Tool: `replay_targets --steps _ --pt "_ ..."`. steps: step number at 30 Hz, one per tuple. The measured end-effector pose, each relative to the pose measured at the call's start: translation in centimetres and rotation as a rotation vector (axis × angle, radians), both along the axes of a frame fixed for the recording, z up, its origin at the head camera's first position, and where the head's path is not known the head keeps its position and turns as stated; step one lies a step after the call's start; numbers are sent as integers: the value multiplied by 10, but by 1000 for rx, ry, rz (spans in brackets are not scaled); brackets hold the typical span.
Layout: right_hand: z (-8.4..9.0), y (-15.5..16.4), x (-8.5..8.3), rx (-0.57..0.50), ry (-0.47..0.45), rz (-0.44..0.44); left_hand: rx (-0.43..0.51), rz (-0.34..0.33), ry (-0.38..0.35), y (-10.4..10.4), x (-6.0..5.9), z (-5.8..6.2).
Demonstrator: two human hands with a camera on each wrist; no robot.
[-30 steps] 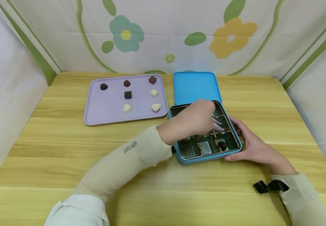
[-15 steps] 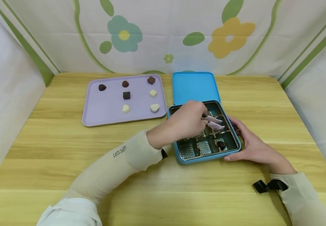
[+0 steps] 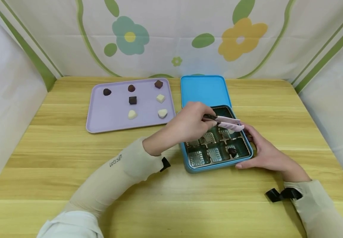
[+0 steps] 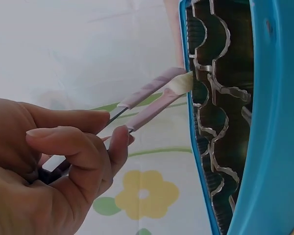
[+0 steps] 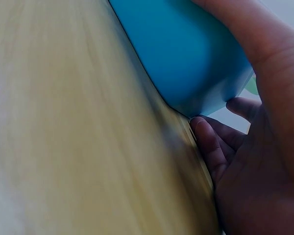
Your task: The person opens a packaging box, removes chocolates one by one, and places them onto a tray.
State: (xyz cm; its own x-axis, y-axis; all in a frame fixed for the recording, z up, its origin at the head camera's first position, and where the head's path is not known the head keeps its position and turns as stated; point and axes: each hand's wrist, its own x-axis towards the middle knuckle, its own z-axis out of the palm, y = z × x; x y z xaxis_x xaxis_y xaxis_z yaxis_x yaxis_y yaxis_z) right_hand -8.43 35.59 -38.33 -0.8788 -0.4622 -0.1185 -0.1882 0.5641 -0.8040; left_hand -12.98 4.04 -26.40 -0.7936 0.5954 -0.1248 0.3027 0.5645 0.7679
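Observation:
My left hand (image 3: 189,124) pinches a pair of small tongs (image 3: 228,122) with pink-lilac arms and dark handles. The arms stand slightly apart over the right side of a blue tin (image 3: 216,166), above its divided tray. Below them a pale piece (image 3: 231,131) shows in the middle right compartment, partly covered by the tongs. One dark chocolate (image 3: 232,152) lies in the front right compartment. My right hand (image 3: 263,152) holds the tin's right front corner, thumb along the front and fingers at the side. In the right wrist view, fingertips (image 5: 203,132) reach the tin's lower corner.
A lilac tray (image 3: 106,115) on the left bears several chocolates, among them a dark cube (image 3: 133,100), a brown one (image 3: 158,84) and a white heart-shaped one (image 3: 162,113). Behind the tin lies its blue lid (image 3: 204,91). A patterned cloth (image 3: 159,36) stands behind the wooden table (image 3: 174,205).
My left hand has drawn back left and the tongs have risen out of the middle right compartment, uncovering a pale piece there. The right hand keeps its hold on the tin.

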Motion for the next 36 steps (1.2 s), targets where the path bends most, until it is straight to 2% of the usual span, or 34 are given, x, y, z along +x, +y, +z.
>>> replay_targets --steps 5,10,12,18,22,36 --pt "0 0 -1 6 0 -1 73 45 -17 -10 0 0" --pt "1 -1 -2 21 12 -6 132 115 40 -32 -3 -6" --pt "1 -2 -2 26 22 -6 159 154 42 -41 -3 -9" --pt "1 -1 -2 29 44 -2 229 284 -4 -68 1 -16" --pt "1 0 -2 26 48 -3 266 348 -17 -83 2 -19" --pt "-2 5 -1 6 46 14 352 484 -99 -123 19 -44"
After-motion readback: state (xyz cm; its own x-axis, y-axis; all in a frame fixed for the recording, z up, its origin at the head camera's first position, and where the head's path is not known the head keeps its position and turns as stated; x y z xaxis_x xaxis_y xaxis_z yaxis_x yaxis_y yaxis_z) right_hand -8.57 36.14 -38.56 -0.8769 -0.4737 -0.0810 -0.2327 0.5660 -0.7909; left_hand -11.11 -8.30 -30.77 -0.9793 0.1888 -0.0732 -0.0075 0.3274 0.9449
